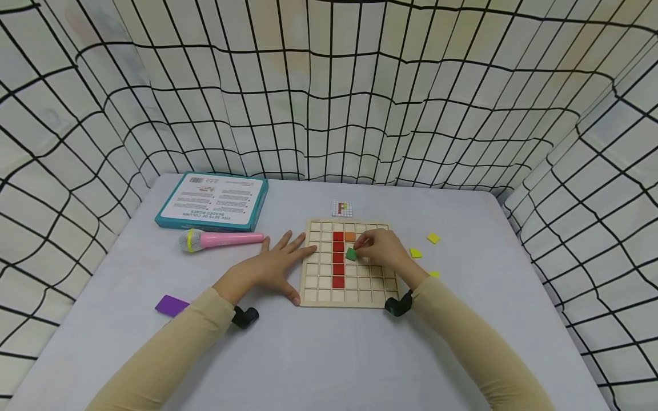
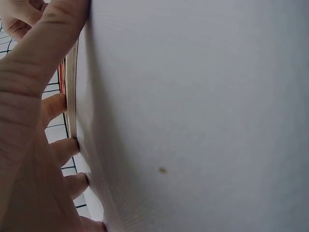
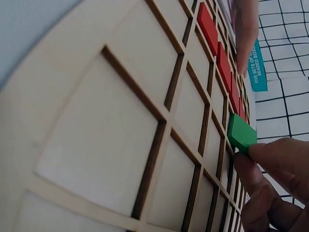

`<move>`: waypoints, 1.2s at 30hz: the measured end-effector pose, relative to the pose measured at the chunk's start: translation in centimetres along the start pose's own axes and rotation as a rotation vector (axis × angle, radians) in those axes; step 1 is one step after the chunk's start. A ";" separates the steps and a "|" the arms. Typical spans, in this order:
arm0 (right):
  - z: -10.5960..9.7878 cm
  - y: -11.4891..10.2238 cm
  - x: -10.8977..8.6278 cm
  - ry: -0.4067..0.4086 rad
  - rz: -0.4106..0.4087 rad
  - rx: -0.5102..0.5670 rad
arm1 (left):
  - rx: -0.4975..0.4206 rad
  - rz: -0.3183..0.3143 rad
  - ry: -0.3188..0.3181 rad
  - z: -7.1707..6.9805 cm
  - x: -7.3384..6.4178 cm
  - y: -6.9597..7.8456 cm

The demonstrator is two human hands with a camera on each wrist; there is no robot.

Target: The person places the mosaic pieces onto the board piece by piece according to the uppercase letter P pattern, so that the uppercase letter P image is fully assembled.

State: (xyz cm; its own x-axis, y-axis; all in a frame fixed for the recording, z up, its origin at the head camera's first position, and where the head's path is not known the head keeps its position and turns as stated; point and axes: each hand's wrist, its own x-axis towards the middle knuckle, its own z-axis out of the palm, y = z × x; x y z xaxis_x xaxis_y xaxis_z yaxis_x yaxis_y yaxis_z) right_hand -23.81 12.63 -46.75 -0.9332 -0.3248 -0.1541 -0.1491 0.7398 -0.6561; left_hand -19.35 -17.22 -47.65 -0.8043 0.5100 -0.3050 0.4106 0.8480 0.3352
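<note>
A wooden grid board [image 1: 319, 294] lies on the white table, with a column of several red square tiles [image 1: 337, 257] in its cells. One orange tile [image 1: 349, 236] sits right of the top red one. My right hand [image 1: 382, 249] pinches a green square tile [image 3: 241, 133] between thumb and fingers, tilted over the cells beside the red column. My left hand [image 1: 272, 265] is spread at the board's left edge, fingers extended; its index fingertip rests on the board and its thumb is by the lower left corner. In the left wrist view, the fingers [image 2: 63, 150] lie along the board's side.
Yellow tiles [image 1: 433, 238] lie right of the board. A small printed pattern card [image 1: 341, 209] is behind it. On the left are a teal-edged box [image 1: 211, 200], a pink toy microphone [image 1: 226, 240] and a purple piece [image 1: 172, 306]. Black netting [image 1: 329, 103] surrounds the table.
</note>
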 end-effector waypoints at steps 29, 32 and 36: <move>-4.7 3.9 -2.3 0.065 0.015 -0.454 | 0.006 0.008 0.014 0.0 0.0 0.0; -5.5 4.6 -2.7 0.059 0.057 -0.491 | 0.005 0.006 0.011 0.0 0.0 0.0; -6.3 5.5 -3.0 0.037 0.104 -0.487 | 0.009 0.007 0.014 0.0 0.0 0.1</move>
State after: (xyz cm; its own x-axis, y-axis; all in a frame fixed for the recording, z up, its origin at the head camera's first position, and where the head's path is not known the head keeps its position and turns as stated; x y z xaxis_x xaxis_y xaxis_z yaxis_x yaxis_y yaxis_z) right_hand -23.89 21.36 -45.20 -0.9609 -0.2199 -0.1683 -0.1817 0.9594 -0.2158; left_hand -19.36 -17.12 -47.60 -0.8074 0.5136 -0.2906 0.4197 0.8459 0.3290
